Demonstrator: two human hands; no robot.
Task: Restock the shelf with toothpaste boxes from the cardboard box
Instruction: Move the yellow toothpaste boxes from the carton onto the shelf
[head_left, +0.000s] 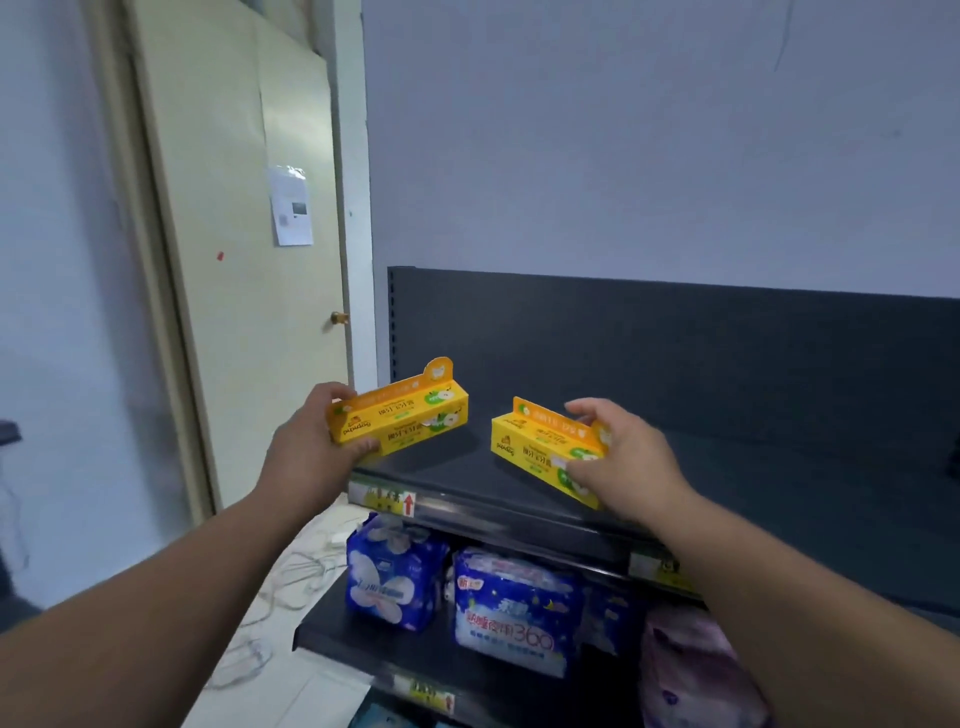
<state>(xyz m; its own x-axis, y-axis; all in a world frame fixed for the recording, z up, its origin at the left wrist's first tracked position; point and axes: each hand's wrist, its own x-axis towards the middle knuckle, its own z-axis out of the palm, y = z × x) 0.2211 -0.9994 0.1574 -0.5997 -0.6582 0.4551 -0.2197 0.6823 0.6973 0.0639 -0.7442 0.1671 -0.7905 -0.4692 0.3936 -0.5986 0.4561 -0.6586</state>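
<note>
A: Where are the toothpaste boxes being kept at this moment?

B: Two are being held at the top shelf (753, 483). The left toothpaste box (410, 421) is being held by the left hand (311, 436) over the shelf's near left corner; whether it is touching the board cannot be told. The right toothpaste box (545, 452) is being held low on the shelf further right, slanted, close to the near edge and well apart from the first. The cardboard box is not being shown.

A: How are the fingers being placed?

B: The left box's left end is being pinched, with fingers curled over the top and the thumb pressed on the near face. The right box's right end is being gripped by the right hand (623, 457), with fingers wrapped over the far side and the thumb on the front.

A: How is such a box being judged to handle?

B: As light and thin-walled, since each is being carried by one end alone. The card is being reckoned easy to dent if squeezed, and the glossy print a little slippery. The hang tab (438, 370) on top is being judged flimsy.

A: Where is a hold best being taken?

B: Across the long faces, near an end or the middle, with gentle pressure, and never by the tab. Below, blue packs (511, 608) are being displayed on the lower shelf (332, 631).
</note>
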